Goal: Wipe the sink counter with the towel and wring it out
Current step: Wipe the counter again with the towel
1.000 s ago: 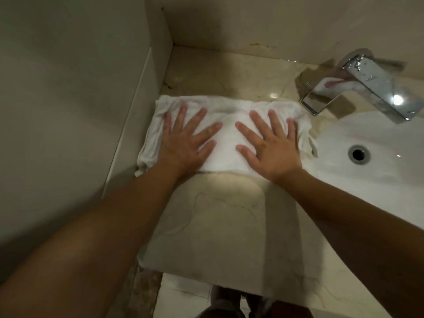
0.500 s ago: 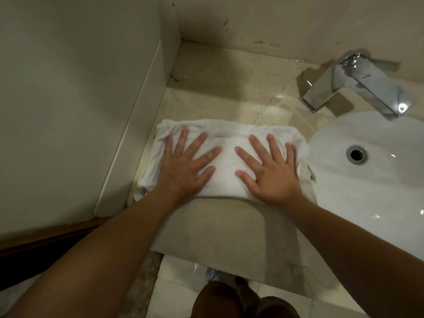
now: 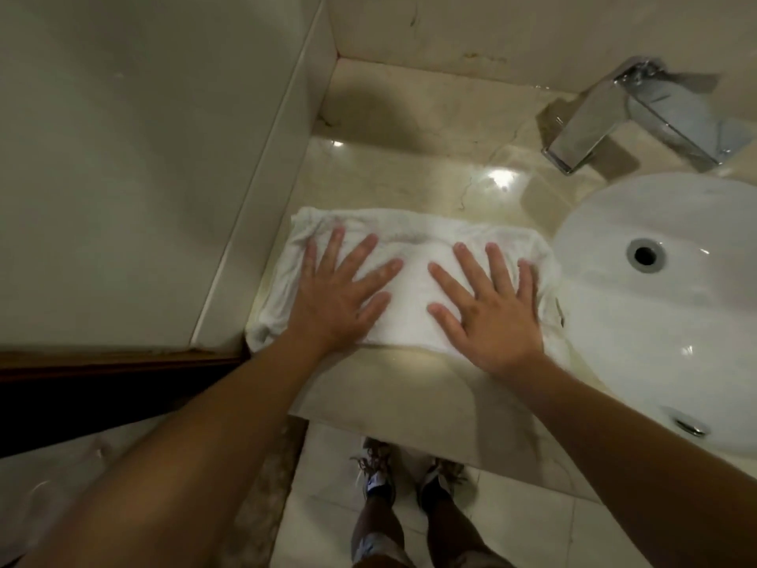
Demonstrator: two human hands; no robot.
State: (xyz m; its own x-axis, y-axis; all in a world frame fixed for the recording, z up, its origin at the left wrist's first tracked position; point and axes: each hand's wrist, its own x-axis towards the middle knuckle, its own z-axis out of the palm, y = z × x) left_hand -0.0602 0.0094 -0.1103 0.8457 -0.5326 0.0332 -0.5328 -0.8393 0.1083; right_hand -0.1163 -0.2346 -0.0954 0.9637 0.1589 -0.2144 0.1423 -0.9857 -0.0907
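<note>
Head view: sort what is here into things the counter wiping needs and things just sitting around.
Needed:
- white towel
- marble counter
- left hand, flat on the towel
- right hand, flat on the towel
- white sink basin, for wringing later

Just there:
- chrome faucet
- basin drain
- shoes

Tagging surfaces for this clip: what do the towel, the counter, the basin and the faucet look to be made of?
Towel: white cotton-like cloth, soft, rumpled edges.
Counter: polished beige stone, probably marble; thin veins and glossy light reflections.
Basin: glossy white, likely ceramic; smooth highlights.
Faucet: mirror-finish metal, likely chrome-plated; sharp reflections.
</note>
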